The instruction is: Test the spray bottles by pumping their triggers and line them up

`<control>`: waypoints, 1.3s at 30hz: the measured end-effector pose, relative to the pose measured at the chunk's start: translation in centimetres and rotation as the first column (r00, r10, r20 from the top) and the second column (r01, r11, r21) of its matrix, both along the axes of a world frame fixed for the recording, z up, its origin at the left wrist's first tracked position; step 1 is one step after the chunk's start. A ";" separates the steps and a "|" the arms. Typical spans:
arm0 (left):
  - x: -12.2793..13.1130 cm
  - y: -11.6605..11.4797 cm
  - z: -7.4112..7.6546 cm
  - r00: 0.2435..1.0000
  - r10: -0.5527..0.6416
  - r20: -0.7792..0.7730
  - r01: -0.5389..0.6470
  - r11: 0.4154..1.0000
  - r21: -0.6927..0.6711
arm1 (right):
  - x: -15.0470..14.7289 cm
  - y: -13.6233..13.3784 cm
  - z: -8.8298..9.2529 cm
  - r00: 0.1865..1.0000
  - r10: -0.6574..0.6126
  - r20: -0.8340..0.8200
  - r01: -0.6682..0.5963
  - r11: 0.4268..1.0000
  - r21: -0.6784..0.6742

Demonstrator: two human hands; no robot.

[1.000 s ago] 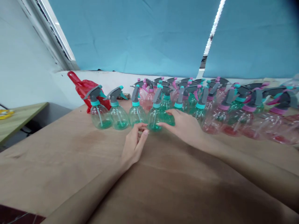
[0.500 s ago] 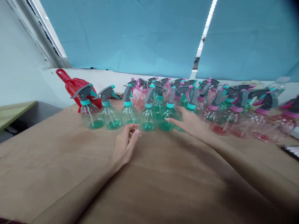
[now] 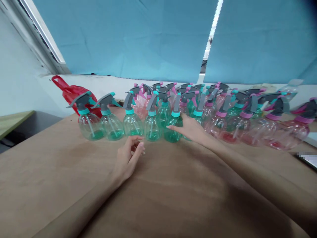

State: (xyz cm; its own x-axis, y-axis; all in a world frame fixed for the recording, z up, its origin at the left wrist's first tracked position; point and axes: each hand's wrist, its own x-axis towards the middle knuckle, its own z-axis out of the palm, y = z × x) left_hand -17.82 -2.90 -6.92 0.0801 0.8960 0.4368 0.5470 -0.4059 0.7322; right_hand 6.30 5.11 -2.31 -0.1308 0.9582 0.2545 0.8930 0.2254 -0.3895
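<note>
My right hand (image 3: 192, 129) is closed around the side of a green spray bottle (image 3: 170, 134). The thumb lies across the bottle's front and the fingers are hidden behind it. This bottle stands upright, with a turquoise collar and grey trigger head. My left hand (image 3: 128, 155) hovers low over the table, fingers loosely curled and thumb apart, holding nothing. Just beyond it, a clear green spray bottle (image 3: 133, 125) and another green spray bottle (image 3: 152, 129) stand in the front row. Two more, a spray bottle (image 3: 112, 127) and the leftmost spray bottle (image 3: 90, 127), continue the row.
Several pink spray bottles (image 3: 284, 134) stand at the right, and mixed pink and green ones crowd behind. A red plastic bag (image 3: 71, 94) lies at the back left of the brown table (image 3: 158, 191). A dark-edged flat object (image 3: 307, 160) lies at the right edge.
The view has shifted slightly, moving the scene left. My right thumb now reaches farther across the front of the green spray bottle. My left hand keeps much the same pose.
</note>
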 end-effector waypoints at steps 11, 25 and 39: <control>3.8 -1.0 1.8 0.979 -0.134 -0.156 0.142 0.989 0.037 | 1.8 -10.0 -0.4 0.973 0.159 0.169 -0.174 0.981 0.079; 15.5 -2.8 6.9 0.934 -0.351 0.058 0.351 0.936 0.009 | 5.6 -14.3 -2.4 0.956 0.278 0.096 -0.294 0.892 0.344; 16.3 1.3 6.0 0.930 -0.333 0.156 0.339 0.941 -0.008 | 14.1 -10.4 -7.0 0.905 0.425 0.015 -0.421 0.900 -0.113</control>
State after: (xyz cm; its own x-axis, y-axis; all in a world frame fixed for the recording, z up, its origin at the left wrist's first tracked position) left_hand -1.57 -1.56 -0.94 0.3150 0.8425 0.4371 0.2659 -0.5204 0.8115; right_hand 20.35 -5.31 -9.32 -0.5375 0.8312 0.1424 0.7373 0.5452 -0.3989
